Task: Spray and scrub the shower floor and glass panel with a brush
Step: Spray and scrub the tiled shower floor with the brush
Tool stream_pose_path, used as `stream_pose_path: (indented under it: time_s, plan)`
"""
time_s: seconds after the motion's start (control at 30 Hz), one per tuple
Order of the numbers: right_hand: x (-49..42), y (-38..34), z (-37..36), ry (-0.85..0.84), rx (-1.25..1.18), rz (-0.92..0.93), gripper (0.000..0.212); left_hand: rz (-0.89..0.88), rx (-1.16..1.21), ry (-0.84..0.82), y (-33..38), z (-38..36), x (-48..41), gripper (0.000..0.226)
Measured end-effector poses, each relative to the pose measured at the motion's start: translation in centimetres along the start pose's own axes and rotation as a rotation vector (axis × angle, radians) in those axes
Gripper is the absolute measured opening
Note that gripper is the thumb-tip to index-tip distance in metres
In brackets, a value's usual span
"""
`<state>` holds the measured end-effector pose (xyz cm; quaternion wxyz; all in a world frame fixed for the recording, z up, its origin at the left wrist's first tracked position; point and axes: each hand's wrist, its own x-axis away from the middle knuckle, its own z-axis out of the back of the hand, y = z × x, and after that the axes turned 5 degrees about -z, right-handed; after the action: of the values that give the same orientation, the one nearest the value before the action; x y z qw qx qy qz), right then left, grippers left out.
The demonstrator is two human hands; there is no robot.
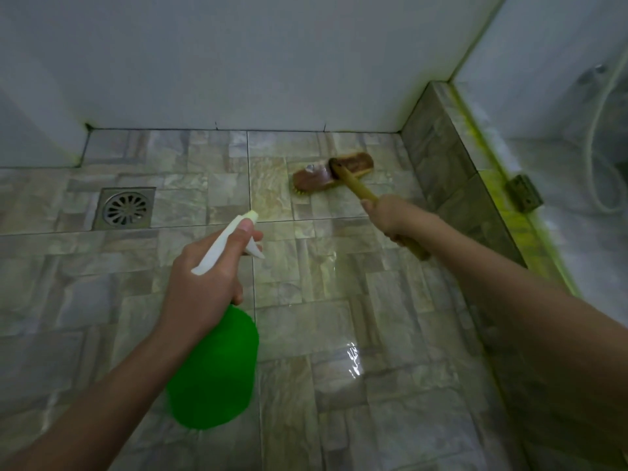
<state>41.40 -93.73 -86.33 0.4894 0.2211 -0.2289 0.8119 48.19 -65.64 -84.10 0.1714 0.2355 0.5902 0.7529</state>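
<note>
While the right hand [390, 217] is wrapping its fingers [396, 237] fully round the yellow handle, the brush [334, 173] is sitting bristles-down on the shower floor [339, 334], well to the right of the drain [126, 208] and slightly beyond it. Its long handle is running from the head back toward the person and away from the drain, so the head is lying ahead of the right hand, along the line of the forearm. A scrubbing stroke would probably be working along that same line.

The left hand [204, 277], nearer the drain, is gripping the neck of the green spray bottle [217, 368], one finger curling over the white trigger. The nozzle is pointing at the wet tile between the drain and the brush head. Whether the trigger is being squeezed cannot be told.

The glass panel [577, 232] is standing on the far side of the brush from the drain, above a tiled kerb [452, 171]; neither hand is touching it.
</note>
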Motion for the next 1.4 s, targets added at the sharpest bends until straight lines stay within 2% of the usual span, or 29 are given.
stream_pose_path:
  time_s: [0.1,0.17,0.27,0.37,0.47,0.6,0.8,1.0,1.07,1.2,1.33,1.4]
  plan:
    - [-2.5,-3.2,1.7,0.02,-0.099,-0.008,0.04,-0.019,-0.013,-0.001,0.0,0.5,0.2,0.034]
    - [-3.1,-4.0,2.2,0.031,-0.159,-0.011,0.046,-0.025,-0.03,0.01,0.1,1.2,0.5,0.035]
    - [0.1,-1.2,0.8,0.022,-0.023,0.009,0.053,-0.026,-0.041,0.047,0.0,2.6,1.0,0.035]
    - [4.1,0.6,-1.3,-0.06,0.098,0.029,0.051,-0.009,-0.025,0.067,-0.5,3.6,1.6,0.038]
    - [3.4,-2.9,-1.5,-0.04,0.089,0.118,0.049,-0.007,-0.034,0.076,-0.8,4.0,2.0,0.037]
    - [0.8,-8.4,-0.1,-0.026,-0.084,0.107,0.041,-0.003,-0.053,0.096,-0.9,4.5,2.4,0.032]
    - [4.0,-5.7,-2.0,-0.096,0.091,0.096,0.044,0.007,-0.071,0.116,-1.5,5.9,3.1,0.033]
    - [1.4,-11.1,-0.2,-0.076,-0.039,0.114,0.053,-0.014,-0.117,0.146,-1.7,6.9,3.4,0.034]
    - [3.0,-9.6,0.0,-0.095,0.031,0.115,0.058,-0.02,-0.121,0.172,-1.8,7.3,3.4,0.033]
    - [5.8,-5.8,-1.3,-0.152,0.213,0.083,0.047,0.006,-0.078,0.158,-1.6,8.2,3.6,0.036]
    - [2.8,-9.9,-1.5,-0.067,0.127,0.138,0.045,-0.001,-0.086,0.154,-1.4,8.3,3.5,0.047]
    - [1.6,-11.8,-1.5,-0.015,0.078,0.16,0.049,-0.007,-0.082,0.165,-1.3,8.4,3.7,0.043]
